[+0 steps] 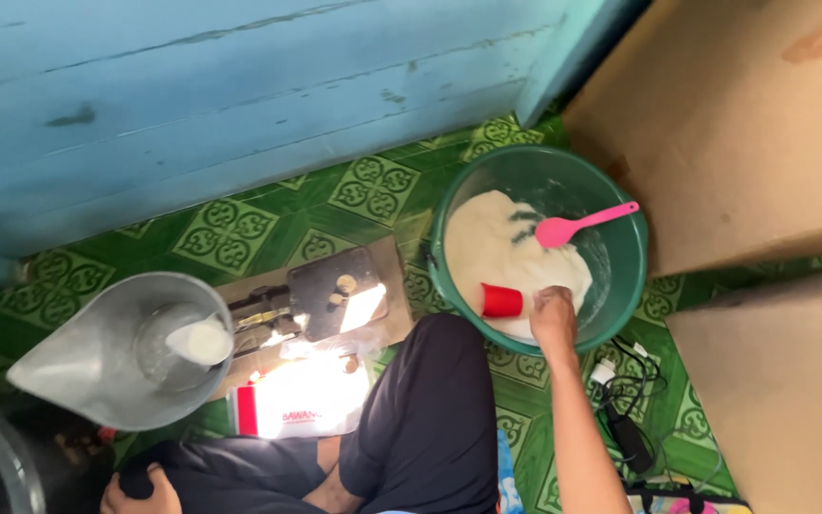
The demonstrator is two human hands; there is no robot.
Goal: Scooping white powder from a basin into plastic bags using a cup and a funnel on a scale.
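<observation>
Right hand [554,316] reaches into green basin [632,276], gripping red cup [501,301].

Low in the frame, just left of my knee, lies a flat white packet [308,398] with a red edge, glaring with light.

Round green plastic basin [632,286] stood at two o'clock, pink plastic spatula [577,225] and small red plastic cup [501,301] lay in it, right hand [554,319] at the cup, grey metal scale pan [97,366] at nine o'clock, brown cardboard boxes [744,124] right of the basin, left hand [140,490] at seven o'clock.
</observation>
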